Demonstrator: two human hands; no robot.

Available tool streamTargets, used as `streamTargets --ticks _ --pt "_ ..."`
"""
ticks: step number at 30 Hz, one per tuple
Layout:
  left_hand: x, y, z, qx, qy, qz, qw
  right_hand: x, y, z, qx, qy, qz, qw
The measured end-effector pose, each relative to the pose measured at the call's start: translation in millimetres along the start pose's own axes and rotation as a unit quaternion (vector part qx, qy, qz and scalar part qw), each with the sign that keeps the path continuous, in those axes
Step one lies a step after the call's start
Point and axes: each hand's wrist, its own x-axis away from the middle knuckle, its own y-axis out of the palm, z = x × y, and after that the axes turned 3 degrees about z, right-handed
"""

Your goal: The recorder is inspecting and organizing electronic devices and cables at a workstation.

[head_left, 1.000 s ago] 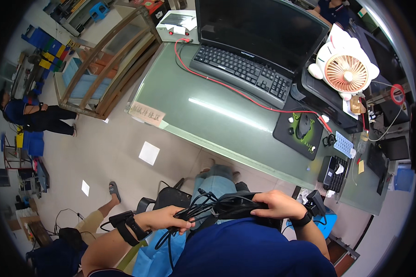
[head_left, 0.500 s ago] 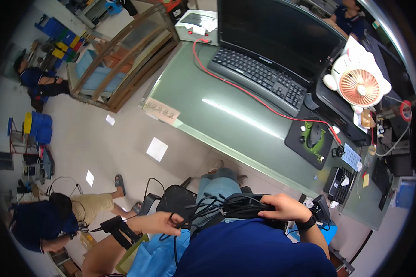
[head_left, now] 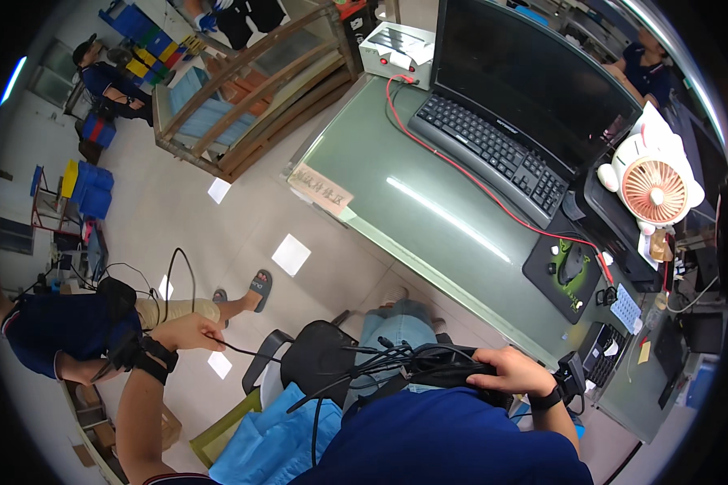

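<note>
My left hand (head_left: 188,331) is stretched out to the left, its fingertips pinched on a thin black cable (head_left: 251,352). A loop of black cable (head_left: 180,252) rises behind this hand. At my waist lies a tangled bundle of black cables (head_left: 372,365) with several loose ends, over a dark pouch-like item whose kind I cannot make out. My right hand (head_left: 510,373) is closed over the right end of the bundle, thumb toward me; what lies under its fingers is partly hidden. Both wrists carry black straps with small black devices (head_left: 125,353).
Ahead stands a green-topped desk (head_left: 364,194) with a monitor (head_left: 534,73), keyboard (head_left: 493,153), red cable (head_left: 477,182), mouse (head_left: 573,263) and white fan (head_left: 653,182). A black chair (head_left: 319,356) stands by my legs, near blue cloth (head_left: 271,428). Another person (head_left: 65,331) is close on the left.
My left hand has moved left and up, away from the bundle, drawing a cable out with it. My right hand stays at the bundle. The view has shifted slightly left.
</note>
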Motion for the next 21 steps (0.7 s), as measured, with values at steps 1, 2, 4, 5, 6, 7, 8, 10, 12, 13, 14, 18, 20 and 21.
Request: streamTargets --ticks 1,2,4,5,6,7,8,10,12,13,14,18,20,21 --pt "1.3 1.7 1.8 -0.018 -0.017 -0.019 1.0 1.2 -0.4 -0.3 0.001 0.013 -0.001 1.0" --pt "1.4 4.0 4.0 -0.036 -0.034 -0.037 0.998 1.7 0.9 2.8 -0.001 0.016 0.002 1.0" --pt "-2.4 34.9 9.5 -0.039 -0.025 -0.153 0.987 0.3 5.5 12.7 -0.013 -0.029 0.034 0.999" --pt "-13.2 54.2 10.6 0.09 -0.007 -0.231 0.969 1.6 7.8 16.5 -0.016 -0.025 0.039 0.999" --pt "-16.3 73.3 24.9 0.151 0.047 -0.27 0.95 1.3 10.6 17.6 -0.019 -0.03 0.044 0.998" --pt "-20.8 89.2 47.5 0.206 0.096 -0.308 0.924 4.2 12.0 21.3 -0.028 -0.035 0.053 0.998" --pt "-32.5 104.4 51.5 0.177 0.168 -0.336 0.91 4.4 11.5 16.1 -0.027 -0.034 0.053 0.998" --pt "-48.9 131.3 64.0 0.289 0.143 -0.308 0.895 3.9 6.4 3.9 -0.011 0.008 0.019 1.0" --pt "-63.8 140.2 85.7 0.316 0.135 -0.253 0.904 1.5 8.2 4.3 -0.013 0.003 0.021 1.0" --pt "-68.0 139.6 92.5 0.353 0.107 -0.24 0.898 0.9 9.5 5.6 -0.013 -0.01 0.018 1.0" --pt "-75.4 140.6 89.2 0.349 0.108 -0.248 0.897 1.0 10.6 5.2 -0.014 -0.003 0.023 1.0" --pt "-91.2 134.6 83.5 0.508 0.098 -0.354 0.779 4.9 18.1 9.7 -0.012 -0.018 0.022 1.0" --pt "-82.8 124.5 101.7 0.391 0.027 -0.393 0.832 7.1 25.2 5.4 -0.04 -0.021 0.091 0.995" --pt "-76.1 128.0 116.7 0.308 0.002 -0.349 0.885 7.3 27.0 2.5 -0.042 -0.018 0.094 0.995"
